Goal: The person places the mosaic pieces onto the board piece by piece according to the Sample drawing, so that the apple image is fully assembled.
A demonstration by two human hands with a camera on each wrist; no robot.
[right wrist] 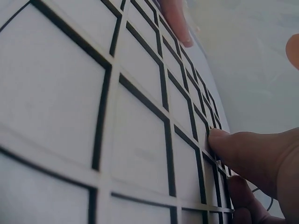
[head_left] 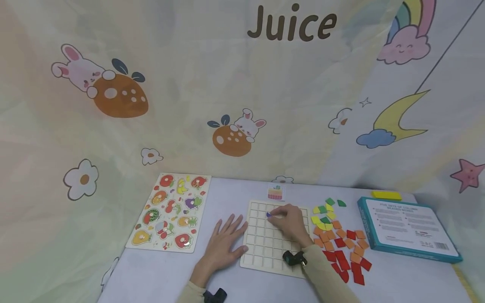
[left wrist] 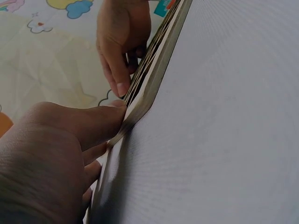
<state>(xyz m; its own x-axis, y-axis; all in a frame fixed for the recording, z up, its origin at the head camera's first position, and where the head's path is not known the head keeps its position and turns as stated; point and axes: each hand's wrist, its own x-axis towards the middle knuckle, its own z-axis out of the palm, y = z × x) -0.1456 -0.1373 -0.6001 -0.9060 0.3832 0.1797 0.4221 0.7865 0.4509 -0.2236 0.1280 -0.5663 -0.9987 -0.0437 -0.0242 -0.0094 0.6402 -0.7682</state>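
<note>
One grid board [head_left: 273, 242] mid-desk [head_left: 163, 273]; left hand [head_left: 223, 244] flat, fingers spread, against its left edge. Right hand [head_left: 289, 223] pinching one blue tile [head_left: 268, 215] over it. Backdrop lettering: "Juice" [head_left: 291, 23].

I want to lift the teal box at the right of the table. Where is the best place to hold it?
Grip the teal box by its two long side edges, coming from above. It lies flat and wide, so one hand on each raised rim probably holds it level; the yellow piece beyond its far edge stays clear.
</note>
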